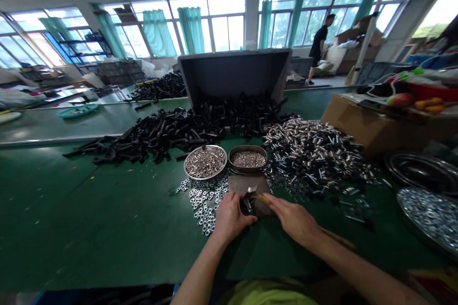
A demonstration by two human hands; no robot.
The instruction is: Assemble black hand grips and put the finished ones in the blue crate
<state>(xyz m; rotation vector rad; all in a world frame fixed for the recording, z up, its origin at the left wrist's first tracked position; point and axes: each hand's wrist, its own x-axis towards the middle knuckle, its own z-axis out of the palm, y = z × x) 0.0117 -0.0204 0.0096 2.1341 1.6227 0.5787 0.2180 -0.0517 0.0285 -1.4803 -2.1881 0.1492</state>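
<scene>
On a grey metal plate (236,183) at the table's front lies a small black part (248,206). My left hand (231,217) holds it, thumb and fingers round it. My right hand (291,217) grips the wooden handle of a hammer (263,198); the handle's end shows behind my wrist, and the head is over the black part. Behind the plate stand a round dish (205,162) of small metal pins and an oval tin (247,168) of tiny metal pieces. Loose metal nuts (205,209) are spread left of the plate.
Behind the dishes, black parts (168,131) spill from a tipped grey bin (234,74). Metal cylinders and bolts (311,150) are heaped right. A cardboard box (361,124) and a tray of metal pieces (431,212) stand far right. A person (318,47) is near the windows.
</scene>
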